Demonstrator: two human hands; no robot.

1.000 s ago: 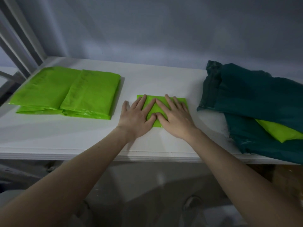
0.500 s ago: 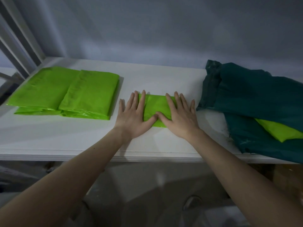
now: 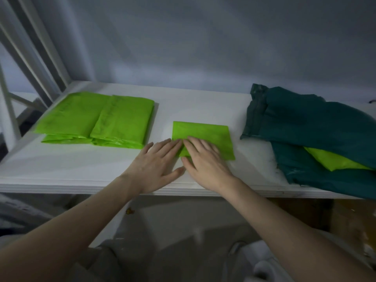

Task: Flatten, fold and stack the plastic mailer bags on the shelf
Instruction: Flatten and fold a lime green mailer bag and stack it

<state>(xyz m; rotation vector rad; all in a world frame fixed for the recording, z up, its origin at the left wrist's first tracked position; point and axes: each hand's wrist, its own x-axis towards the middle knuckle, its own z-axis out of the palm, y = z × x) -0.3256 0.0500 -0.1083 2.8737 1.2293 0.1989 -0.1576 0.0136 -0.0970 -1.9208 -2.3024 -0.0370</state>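
Observation:
A small folded light-green mailer bag (image 3: pixel 205 134) lies flat in the middle of the white shelf (image 3: pixel 61 169). My left hand (image 3: pixel 156 165) lies flat with straight fingers, its fingertips touching the bag's near left corner. My right hand (image 3: pixel 203 161) rests flat on the bag's near left part, fingers straight. To the left sits a stack of folded light-green bags (image 3: pixel 97 119). On the right lies a loose pile of dark teal bags (image 3: pixel 317 131) with a yellow-green bag (image 3: pixel 333 161) tucked between them.
A grey wall rises behind the shelf. White frame bars (image 3: pixel 26 58) stand at the far left. Below the shelf's front edge are dim grey shapes and a brownish box (image 3: pixel 350 220) at the right.
Both hands have slid back toward the shelf's front edge, from covering the folded bag's middle and sides to its near left corner. More of the bag shows now.

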